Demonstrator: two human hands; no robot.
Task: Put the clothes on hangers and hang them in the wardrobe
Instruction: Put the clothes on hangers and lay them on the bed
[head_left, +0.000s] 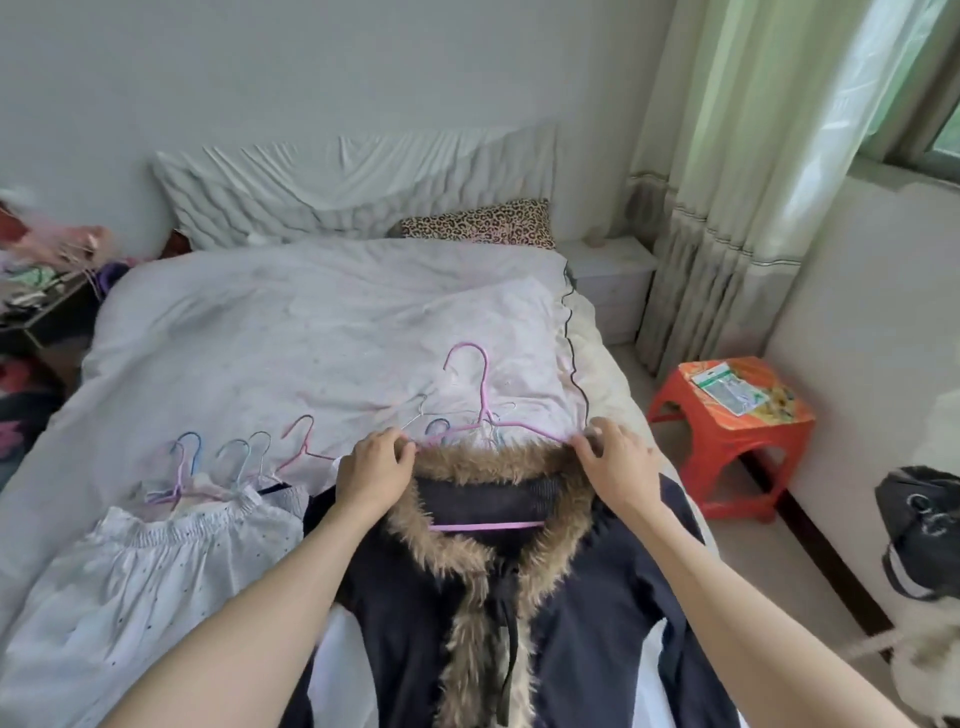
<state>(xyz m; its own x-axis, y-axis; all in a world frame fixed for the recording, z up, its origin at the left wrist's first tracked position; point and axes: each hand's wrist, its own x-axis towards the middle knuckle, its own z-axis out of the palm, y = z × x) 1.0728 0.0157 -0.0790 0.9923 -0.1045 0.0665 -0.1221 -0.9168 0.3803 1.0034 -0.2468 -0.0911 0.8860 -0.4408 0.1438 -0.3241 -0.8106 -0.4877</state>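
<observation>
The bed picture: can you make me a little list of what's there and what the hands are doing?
place: bed
garment: dark jacket with fur collar
hanger: pink hanger, inside the jacket, hook sticking out
left hand: grips the collar's left end
right hand: grips the collar's right end
also on bed: white dotted garment, spare hangers
beside bed: red stool
</observation>
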